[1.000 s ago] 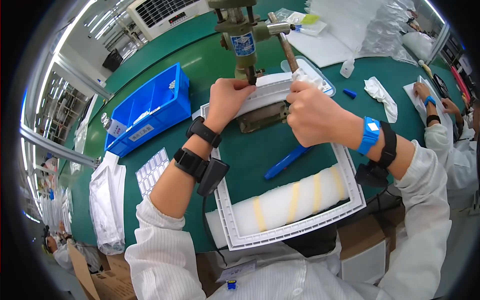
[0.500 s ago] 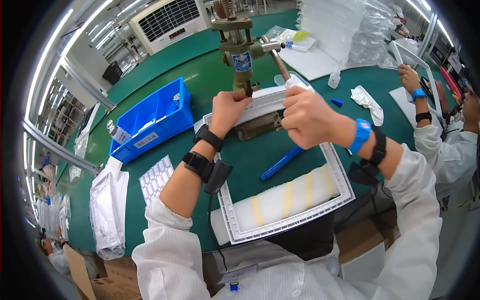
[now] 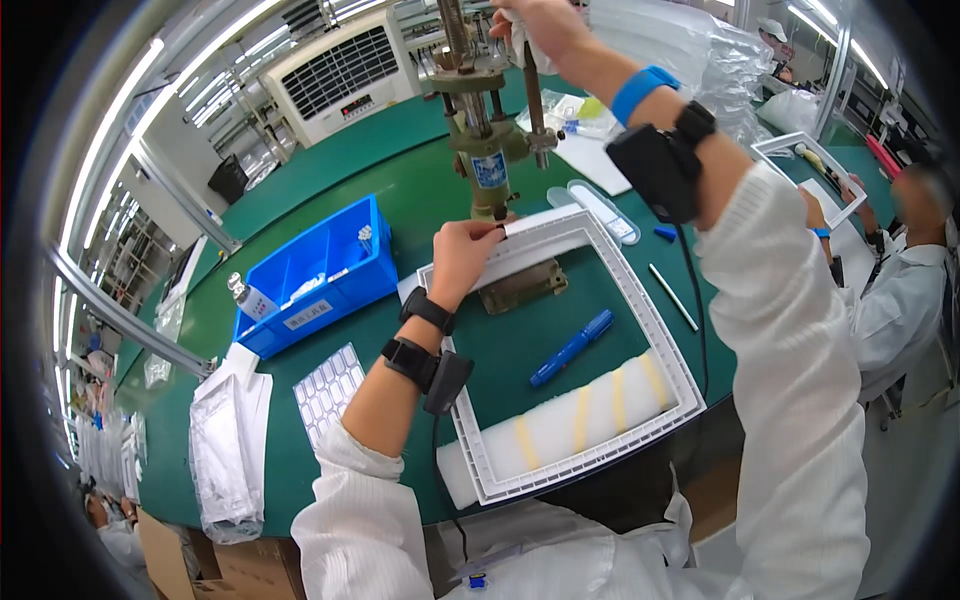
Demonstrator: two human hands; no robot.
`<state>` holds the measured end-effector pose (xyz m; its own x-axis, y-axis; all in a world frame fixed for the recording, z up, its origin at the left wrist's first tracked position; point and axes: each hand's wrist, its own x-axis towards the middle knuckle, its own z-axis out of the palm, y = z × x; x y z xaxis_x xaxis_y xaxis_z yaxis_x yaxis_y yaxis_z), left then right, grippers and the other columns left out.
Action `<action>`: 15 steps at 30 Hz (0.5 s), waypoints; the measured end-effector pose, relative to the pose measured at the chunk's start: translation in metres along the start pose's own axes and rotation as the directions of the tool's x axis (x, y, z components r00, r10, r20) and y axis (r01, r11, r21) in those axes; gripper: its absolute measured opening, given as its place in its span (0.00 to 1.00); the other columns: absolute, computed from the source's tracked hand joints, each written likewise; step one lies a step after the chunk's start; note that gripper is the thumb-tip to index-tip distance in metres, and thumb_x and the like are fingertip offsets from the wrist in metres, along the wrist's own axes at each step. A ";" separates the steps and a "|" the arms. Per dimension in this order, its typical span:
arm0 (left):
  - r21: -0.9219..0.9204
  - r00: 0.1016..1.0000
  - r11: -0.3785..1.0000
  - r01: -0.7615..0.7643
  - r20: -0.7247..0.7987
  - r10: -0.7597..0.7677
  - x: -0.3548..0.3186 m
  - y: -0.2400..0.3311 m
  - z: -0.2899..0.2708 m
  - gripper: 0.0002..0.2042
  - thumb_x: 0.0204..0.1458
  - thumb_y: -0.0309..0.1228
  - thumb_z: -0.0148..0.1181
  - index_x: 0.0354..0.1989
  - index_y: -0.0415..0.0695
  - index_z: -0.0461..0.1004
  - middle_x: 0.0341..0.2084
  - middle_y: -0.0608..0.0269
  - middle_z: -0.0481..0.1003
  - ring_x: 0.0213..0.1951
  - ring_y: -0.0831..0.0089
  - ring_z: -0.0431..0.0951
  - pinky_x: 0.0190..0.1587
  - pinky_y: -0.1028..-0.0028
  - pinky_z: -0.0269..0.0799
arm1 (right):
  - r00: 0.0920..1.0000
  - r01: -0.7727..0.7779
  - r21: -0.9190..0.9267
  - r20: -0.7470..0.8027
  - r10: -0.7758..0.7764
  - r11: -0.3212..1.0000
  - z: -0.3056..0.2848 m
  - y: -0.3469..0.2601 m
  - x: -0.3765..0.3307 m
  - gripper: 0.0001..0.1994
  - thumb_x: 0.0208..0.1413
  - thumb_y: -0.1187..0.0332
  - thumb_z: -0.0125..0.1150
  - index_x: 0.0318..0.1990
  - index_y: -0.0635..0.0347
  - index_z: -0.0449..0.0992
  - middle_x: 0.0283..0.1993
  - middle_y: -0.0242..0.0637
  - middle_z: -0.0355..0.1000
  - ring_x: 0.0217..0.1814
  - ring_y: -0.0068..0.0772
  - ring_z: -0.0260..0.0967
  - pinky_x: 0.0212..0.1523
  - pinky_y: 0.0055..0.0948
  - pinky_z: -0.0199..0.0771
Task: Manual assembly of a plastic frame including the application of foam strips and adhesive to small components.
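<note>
A white rectangular plastic frame [image 3: 640,270] lies tilted on the green table, its far rail under the ram of a green hand press [image 3: 490,165]. My left hand [image 3: 462,258] is closed on that far rail, with its fingertips right beside the ram; whatever small part may be under them is hidden. High at the top edge, my right hand [image 3: 545,30] is wrapped round the press lever [image 3: 534,100], which stands raised. Part of this hand is cut off by the picture's edge. The frame's near rail rests over a white foam roll [image 3: 570,410] with yellow bands.
Inside the frame lie a blue marker [image 3: 571,347] and the press base [image 3: 525,287]. A blue divided bin [image 3: 330,270] and a label sheet [image 3: 330,390] are to the left. At right are a white stick [image 3: 673,297] and a co-worker [image 3: 890,260] with another frame.
My right hand has swung the lever from low beside the frame up to the top of the view. My left hand stays by the ram, and the ram tip is still close to it.
</note>
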<state>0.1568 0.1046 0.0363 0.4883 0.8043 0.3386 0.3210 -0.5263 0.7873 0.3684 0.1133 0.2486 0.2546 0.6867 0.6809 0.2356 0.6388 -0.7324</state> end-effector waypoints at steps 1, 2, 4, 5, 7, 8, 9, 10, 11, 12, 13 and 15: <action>-0.011 1.000 1.000 -0.019 0.010 0.019 0.004 0.005 0.007 0.14 0.48 0.32 0.66 0.38 0.34 0.81 0.29 0.52 0.82 0.31 0.71 0.81 0.37 0.74 0.74 | 1.000 -0.004 0.022 0.009 0.004 1.000 -0.012 0.015 0.011 0.13 0.57 0.62 0.52 0.42 0.63 0.72 0.35 0.42 0.72 0.39 0.36 0.72 0.43 0.31 0.70; -0.037 1.000 0.999 0.008 0.019 -0.008 0.003 0.003 0.002 0.14 0.48 0.32 0.66 0.38 0.33 0.81 0.29 0.52 0.82 0.31 0.71 0.81 0.37 0.74 0.74 | 1.000 0.001 0.032 0.014 -0.001 0.999 -0.007 0.018 0.012 0.13 0.57 0.62 0.52 0.42 0.63 0.72 0.35 0.42 0.72 0.39 0.36 0.72 0.43 0.31 0.70; -0.068 0.998 0.997 0.042 0.058 -0.038 0.003 -0.001 -0.005 0.14 0.51 0.31 0.65 0.40 0.32 0.80 0.30 0.56 0.82 0.31 0.75 0.79 0.36 0.76 0.72 | 0.967 -0.249 0.079 0.079 0.243 0.965 -0.011 0.020 0.009 0.15 0.59 0.63 0.53 0.52 0.57 0.69 0.43 0.37 0.72 0.48 0.30 0.71 0.50 0.28 0.68; -0.069 0.998 0.997 0.044 0.056 -0.040 0.003 -0.004 -0.013 0.14 0.51 0.31 0.65 0.40 0.32 0.80 0.30 0.56 0.82 0.31 0.75 0.79 0.36 0.76 0.72 | 0.966 -0.250 0.078 0.081 0.244 0.965 -0.012 0.018 0.001 0.15 0.59 0.63 0.53 0.52 0.57 0.69 0.43 0.37 0.72 0.48 0.30 0.71 0.50 0.28 0.68; -0.074 0.999 0.996 0.043 0.036 -0.041 -0.002 -0.015 -0.040 0.13 0.50 0.31 0.66 0.38 0.33 0.81 0.29 0.53 0.82 0.31 0.71 0.82 0.36 0.75 0.74 | 0.941 -0.339 -0.267 -0.083 0.329 0.902 -0.007 0.006 -0.034 0.23 0.61 0.60 0.53 0.62 0.54 0.62 0.53 0.40 0.70 0.58 0.32 0.67 0.57 0.33 0.66; -0.110 0.997 0.992 0.062 0.042 -0.058 -0.008 -0.013 -0.056 0.13 0.51 0.30 0.65 0.39 0.32 0.80 0.30 0.55 0.82 0.32 0.73 0.81 0.37 0.76 0.74 | 0.946 -0.317 -0.300 -0.028 0.324 0.900 -0.014 -0.006 -0.055 0.23 0.61 0.60 0.53 0.63 0.53 0.63 0.56 0.40 0.68 0.60 0.31 0.65 0.58 0.34 0.64; -0.161 0.996 0.984 0.077 0.064 -0.068 -0.012 -0.012 -0.061 0.13 0.52 0.30 0.65 0.40 0.32 0.80 0.31 0.57 0.82 0.33 0.75 0.80 0.38 0.77 0.73 | 0.946 -0.301 -0.346 0.013 0.325 0.889 -0.034 -0.021 -0.083 0.24 0.60 0.60 0.54 0.63 0.53 0.63 0.58 0.39 0.67 0.63 0.30 0.63 0.59 0.34 0.63; -0.223 0.994 0.971 0.091 0.086 -0.074 -0.016 -0.013 -0.069 0.12 0.52 0.29 0.65 0.40 0.32 0.80 0.32 0.58 0.81 0.34 0.76 0.79 0.39 0.78 0.73 | 0.959 -0.214 -0.344 0.103 0.263 0.914 -0.049 -0.042 -0.115 0.22 0.60 0.59 0.54 0.61 0.54 0.67 0.58 0.35 0.68 0.59 0.28 0.66 0.57 0.32 0.64; -0.273 0.990 0.955 0.120 0.100 -0.096 -0.022 -0.021 -0.076 0.12 0.52 0.29 0.64 0.41 0.32 0.80 0.32 0.60 0.81 0.35 0.77 0.78 0.40 0.78 0.72 | 0.945 -0.226 -0.386 0.136 0.297 0.894 -0.055 -0.063 -0.153 0.20 0.60 0.61 0.54 0.58 0.56 0.69 0.55 0.32 0.70 0.55 0.24 0.68 0.54 0.27 0.65; -0.335 0.985 0.929 0.159 0.114 -0.127 -0.028 -0.022 -0.079 0.12 0.52 0.28 0.64 0.40 0.32 0.80 0.36 0.60 0.81 0.37 0.77 0.78 0.43 0.79 0.71 | 0.935 -0.242 -0.447 0.128 0.330 0.861 -0.075 -0.070 -0.192 0.17 0.61 0.63 0.53 0.56 0.59 0.71 0.51 0.31 0.72 0.49 0.21 0.69 0.47 0.22 0.66; -0.337 0.983 0.925 0.175 0.115 -0.144 -0.036 -0.031 -0.082 0.12 0.52 0.28 0.64 0.40 0.32 0.80 0.36 0.60 0.81 0.37 0.77 0.78 0.43 0.79 0.71 | 0.923 -0.294 -0.432 0.102 0.370 0.852 -0.081 -0.082 -0.234 0.14 0.62 0.65 0.51 0.52 0.60 0.73 0.45 0.30 0.72 0.44 0.18 0.68 0.42 0.18 0.66; -0.401 0.981 0.897 0.184 0.133 -0.142 -0.040 -0.041 -0.080 0.12 0.52 0.28 0.64 0.40 0.32 0.80 0.39 0.58 0.80 0.40 0.77 0.77 0.46 0.78 0.70 | 0.878 -0.462 -0.449 -0.106 0.468 0.765 -0.099 -0.101 -0.313 0.13 0.63 0.66 0.50 0.51 0.62 0.74 0.37 0.31 0.73 0.35 0.18 0.69 0.33 0.18 0.67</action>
<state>0.0595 0.1154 0.0316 0.5415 0.8268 0.1521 0.0522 -0.2137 0.9755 0.3575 -0.2002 0.1100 0.4331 0.8645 0.2549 0.4833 0.0159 -0.8753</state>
